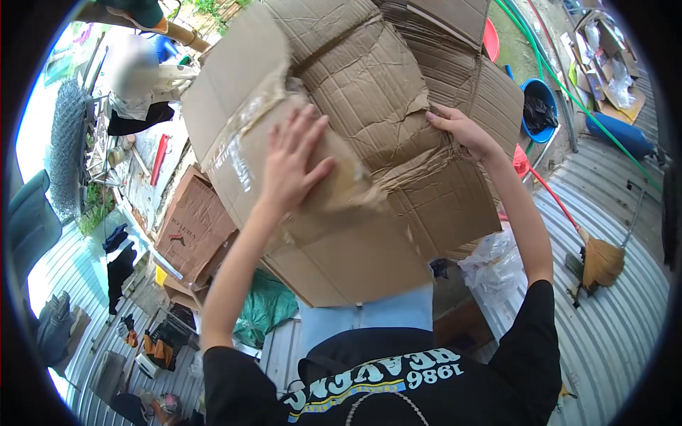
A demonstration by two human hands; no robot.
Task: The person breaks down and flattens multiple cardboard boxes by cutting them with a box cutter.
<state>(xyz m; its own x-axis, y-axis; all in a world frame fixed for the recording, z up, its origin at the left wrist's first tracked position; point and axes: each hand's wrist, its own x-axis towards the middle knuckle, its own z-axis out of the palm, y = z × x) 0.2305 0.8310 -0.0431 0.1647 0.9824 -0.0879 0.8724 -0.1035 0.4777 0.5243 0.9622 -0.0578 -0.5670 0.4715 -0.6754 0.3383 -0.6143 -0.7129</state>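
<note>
Large flattened cardboard sheets fill the middle of the view. My left hand lies with its fingers spread on the nearer, taped cardboard piece, which is slightly blurred around the hand. Behind and to the right is a creased brown cardboard sheet. My right hand pinches this sheet at a torn edge, thumb on top; its other fingers are partly hidden. The two pieces overlap in front of my body.
A blue bucket holding a black bag stands at the right, with a straw broom nearer me. A brown box and green plastic lie at left. Another person is at the upper left.
</note>
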